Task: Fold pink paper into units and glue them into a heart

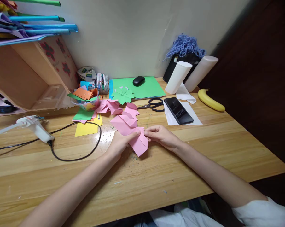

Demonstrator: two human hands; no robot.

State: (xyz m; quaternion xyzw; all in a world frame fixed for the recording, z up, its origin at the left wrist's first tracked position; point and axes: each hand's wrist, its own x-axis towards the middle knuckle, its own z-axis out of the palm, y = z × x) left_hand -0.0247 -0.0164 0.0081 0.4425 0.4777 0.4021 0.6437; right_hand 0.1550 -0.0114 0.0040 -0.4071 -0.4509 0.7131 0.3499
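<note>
A folded pink paper piece (139, 145) is held up a little over the middle of the wooden table. My left hand (120, 143) grips it from the left, thumb lying across its top. From the right, my right hand (161, 135) pinches its edge between thumb and fingers. Just beyond lie more folded pink papers (109, 107), some partly overlapped by the held piece, so where one ends is hard to tell. A green paper flower shape (123, 95) rests behind them. Black-handled scissors (154, 105) lie to the right of the pink papers.
A glue gun (36, 127) with a black cord stands at left, near a tub of paper scraps (85, 102) and yellow paper (87, 129). A phone (178, 110), banana (210, 100) and white rolls (179, 77) are at right. A mouse (138, 81) sits on green sheets (152, 88).
</note>
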